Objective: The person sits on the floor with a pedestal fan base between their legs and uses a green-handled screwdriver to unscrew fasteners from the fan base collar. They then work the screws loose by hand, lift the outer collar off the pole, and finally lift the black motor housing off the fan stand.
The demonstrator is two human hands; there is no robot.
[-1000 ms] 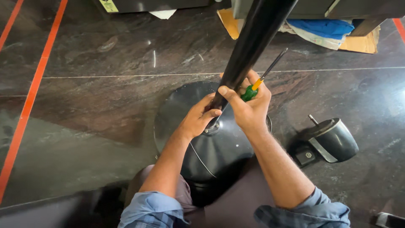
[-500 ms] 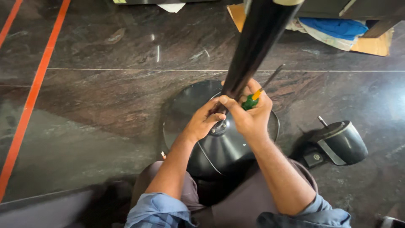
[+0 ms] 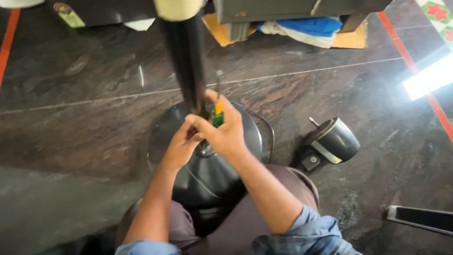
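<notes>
The right hand [image 3: 226, 134] has its grip closed around one green-and-yellow-handled screwdriver [image 3: 217, 113], shaft pointing up beside the single black metal pole [image 3: 186, 66]. The left hand [image 3: 178, 147] curls its grip at the pole's foot, where it meets one round black dome-shaped base [image 3: 212, 179] on the dark stone floor [image 3: 85, 123]. One black cylindrical motor housing [image 3: 330, 141] lies nearby.

Dim, slightly blurred view — bright window glare on the floor [image 3: 427, 78] at right.

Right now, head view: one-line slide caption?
Both hands grip a black pole at its round base; right hand holds a green-handled screwdriver.
</notes>
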